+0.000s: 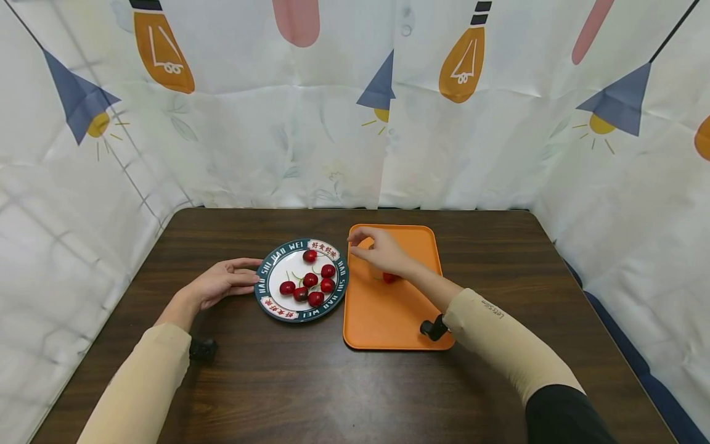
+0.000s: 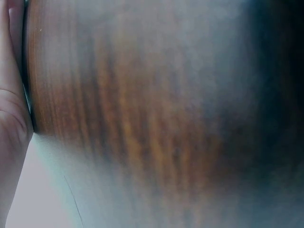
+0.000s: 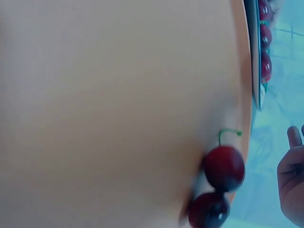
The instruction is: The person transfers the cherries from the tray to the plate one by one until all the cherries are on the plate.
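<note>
My left hand [image 1: 224,283] lies beside the round plate [image 1: 266,306], its extended fingertips right at the left rim. Several dark red cherries [image 1: 310,280], some with green stems, sit on the plate's white centre. Over the upper left part of the orange tray [image 1: 363,330] is my right hand [image 1: 383,250], fingers slightly bent, thumb and forefinger apart, nothing visible between them. Under its wrist a red cherry [image 1: 390,277] shows partly covered. The right wrist view shows two cherries on the tray, the nearer one stemmed [image 3: 224,168] and the other [image 3: 209,210] touching it.
Plate and tray stand side by side, almost touching, on a dark brown wooden table [image 1: 277,382]. A white printed curtain [image 1: 249,142] surrounds the table at the back and sides. Black wrist cameras [image 1: 434,328] are worn on both arms. The left wrist view is mostly blurred tabletop.
</note>
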The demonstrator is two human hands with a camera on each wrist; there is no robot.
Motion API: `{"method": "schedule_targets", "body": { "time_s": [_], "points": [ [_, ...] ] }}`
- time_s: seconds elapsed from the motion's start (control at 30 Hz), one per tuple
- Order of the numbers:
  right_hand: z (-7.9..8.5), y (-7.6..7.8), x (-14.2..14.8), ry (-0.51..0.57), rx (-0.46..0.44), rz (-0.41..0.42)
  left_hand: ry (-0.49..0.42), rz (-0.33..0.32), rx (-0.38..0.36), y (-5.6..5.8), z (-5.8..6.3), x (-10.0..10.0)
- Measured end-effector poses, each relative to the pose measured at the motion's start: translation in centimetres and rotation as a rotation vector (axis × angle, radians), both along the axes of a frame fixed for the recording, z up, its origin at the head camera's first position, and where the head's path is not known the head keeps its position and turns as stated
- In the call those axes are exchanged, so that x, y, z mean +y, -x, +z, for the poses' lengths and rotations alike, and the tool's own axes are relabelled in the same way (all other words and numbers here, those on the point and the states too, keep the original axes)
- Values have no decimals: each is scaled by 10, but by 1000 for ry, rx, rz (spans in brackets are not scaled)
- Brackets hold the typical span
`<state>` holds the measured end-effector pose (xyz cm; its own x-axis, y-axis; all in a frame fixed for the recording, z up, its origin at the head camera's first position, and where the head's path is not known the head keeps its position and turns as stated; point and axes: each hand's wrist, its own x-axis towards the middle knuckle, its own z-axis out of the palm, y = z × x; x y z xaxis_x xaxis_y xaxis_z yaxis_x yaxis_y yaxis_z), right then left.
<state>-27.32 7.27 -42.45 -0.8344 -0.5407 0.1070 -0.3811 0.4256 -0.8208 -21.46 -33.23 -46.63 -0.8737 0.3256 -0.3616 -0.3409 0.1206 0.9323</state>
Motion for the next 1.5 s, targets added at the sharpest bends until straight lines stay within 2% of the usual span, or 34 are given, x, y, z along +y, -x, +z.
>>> {"method": "schedule_targets", "body": {
  "time_s": [0.27,0.47,0.8,1.0,1.5],
  "points": [
    [6,-3,20,-38,-15,-27,-8,7,-7,1,-1,0],
    [5,-7,31,-64,-22,-2,7,13,-5,1,0,0],
    [-5,-14,52,-104,-6,51,-2,14,-10,1,0,1],
    [-9,-15,64,-108,-38,67,5,16,-15,1,0,0],
    [-16,-26,75,-89,-81,46,-12,21,-12,1,0,0]
  ]
}}
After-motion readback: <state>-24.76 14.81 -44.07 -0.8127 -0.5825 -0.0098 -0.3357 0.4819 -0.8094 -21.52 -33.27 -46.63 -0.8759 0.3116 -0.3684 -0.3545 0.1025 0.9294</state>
